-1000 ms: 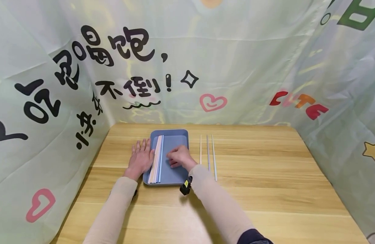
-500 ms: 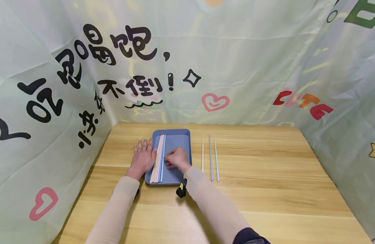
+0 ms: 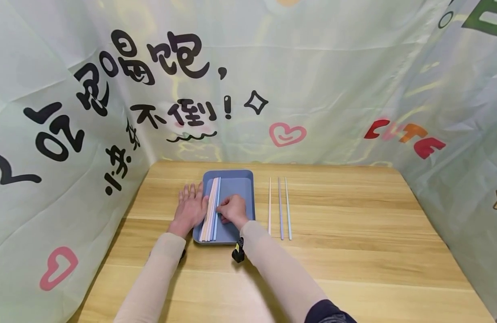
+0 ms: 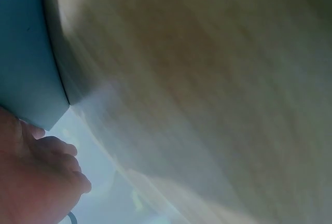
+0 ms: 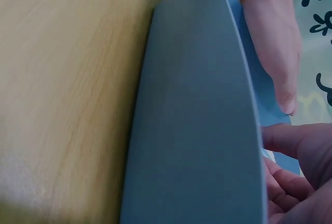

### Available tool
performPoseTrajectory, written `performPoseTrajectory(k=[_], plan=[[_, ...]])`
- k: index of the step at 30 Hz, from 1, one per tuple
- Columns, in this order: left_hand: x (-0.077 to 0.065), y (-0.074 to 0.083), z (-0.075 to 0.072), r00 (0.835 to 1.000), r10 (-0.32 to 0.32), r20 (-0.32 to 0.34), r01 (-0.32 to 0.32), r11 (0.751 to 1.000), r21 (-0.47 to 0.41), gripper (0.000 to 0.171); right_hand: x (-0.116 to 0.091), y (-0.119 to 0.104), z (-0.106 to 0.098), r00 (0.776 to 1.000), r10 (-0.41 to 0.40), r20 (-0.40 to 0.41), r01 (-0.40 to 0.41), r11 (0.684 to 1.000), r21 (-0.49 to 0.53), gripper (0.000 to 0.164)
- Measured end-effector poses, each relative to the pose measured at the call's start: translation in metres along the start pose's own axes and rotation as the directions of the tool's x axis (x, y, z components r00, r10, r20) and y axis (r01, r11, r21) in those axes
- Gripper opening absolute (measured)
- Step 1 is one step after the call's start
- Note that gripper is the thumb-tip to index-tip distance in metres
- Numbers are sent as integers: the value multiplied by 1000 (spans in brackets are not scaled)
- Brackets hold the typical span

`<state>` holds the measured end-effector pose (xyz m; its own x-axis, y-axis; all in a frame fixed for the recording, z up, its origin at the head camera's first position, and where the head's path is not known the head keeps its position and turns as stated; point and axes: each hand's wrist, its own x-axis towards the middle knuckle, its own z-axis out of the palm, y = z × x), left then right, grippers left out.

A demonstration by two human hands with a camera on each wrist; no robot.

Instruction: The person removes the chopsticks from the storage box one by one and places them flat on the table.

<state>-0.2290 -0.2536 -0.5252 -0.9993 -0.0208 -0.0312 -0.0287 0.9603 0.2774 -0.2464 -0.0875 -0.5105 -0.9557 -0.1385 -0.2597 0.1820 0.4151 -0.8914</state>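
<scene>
A blue-grey tray [image 3: 232, 234] lies on the wooden table, with a bundle of pastel chopsticks [image 3: 209, 213] slanting along its left side. My left hand [image 3: 190, 210] rests flat over the tray's left rim, fingers straight and pointing away, the thumb side close to the bundle. Inside the tray, my right hand [image 3: 234, 208] has thumb and forefinger pinched at the middle of the blue chopstick [image 3: 218, 193] on the bundle's right edge. In the right wrist view the tray's outer wall [image 5: 197, 105] hides much of the fingertips [image 5: 275, 137].
To the right of the tray, a pink chopstick [image 3: 270, 202], a purple chopstick [image 3: 280, 211] and a light blue chopstick [image 3: 288, 211] lie apart, roughly parallel, on the table [image 3: 353, 233]. Printed cloth [image 3: 333, 89] stands behind the table and along both sides.
My right hand has moved left across the tray until its fingertips meet the blue chopstick. My left hand stays on the rim. The head view has shifted slightly.
</scene>
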Motion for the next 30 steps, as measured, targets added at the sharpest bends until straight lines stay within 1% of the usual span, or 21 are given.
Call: performPoseTrajectory(k=[9,15,20,25,28,30], plan=[[1,0,1,1000,-7,9,7,1000,-2,66,0,0,2,1000,14,-27,-15,999,-32,12],[1,0,1,1000,-1,-4,1,1000,2,66,0,0,2,999,18,-34,-18,1000,-1,13],[1,-2,3,1000,0,-11,0,1000,5,65,-1,-1,1,998,45,-39,-43,999,31,11],[2,-2,3,1000,-6,-9,6,1000,0,64,-3,-2,2,998,41,-55,-39,999,29,10],[2,-2,3,1000,-6,-10,6,1000,-6,64,-3,-2,3,998,27,-65,-27,1000,2,15],[2,-2,2,1000,-2,-11,2,1000,-5,64,-3,-1,4,997,16,-70,-18,1000,-25,22]])
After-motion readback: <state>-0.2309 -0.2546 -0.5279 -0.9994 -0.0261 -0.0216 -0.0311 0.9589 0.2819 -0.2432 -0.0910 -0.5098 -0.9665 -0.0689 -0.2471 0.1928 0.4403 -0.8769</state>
